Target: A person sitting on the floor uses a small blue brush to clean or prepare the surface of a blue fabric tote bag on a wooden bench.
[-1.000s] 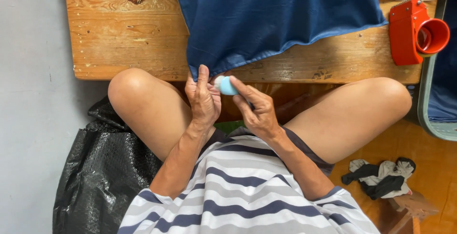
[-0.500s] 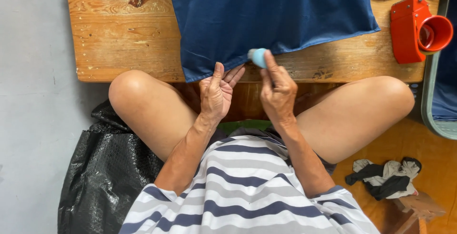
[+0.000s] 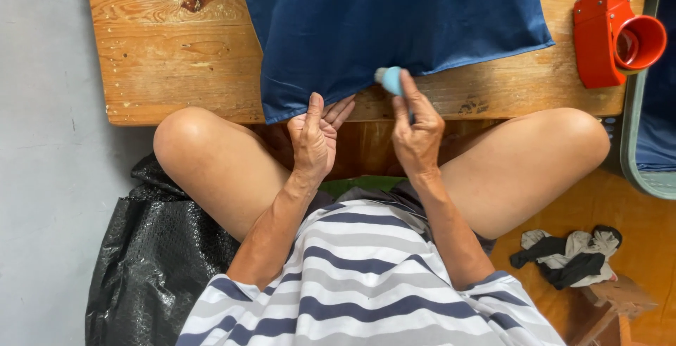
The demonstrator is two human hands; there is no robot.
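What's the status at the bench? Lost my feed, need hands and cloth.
Left hand open, fingertips at hem of blue cloth. Right hand pinching small light-blue object against cloth edge. Red tape dispenser off right, well apart.

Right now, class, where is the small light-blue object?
In the head view, the small light-blue object sits in the right hand, at the blue cloth's lower edge.
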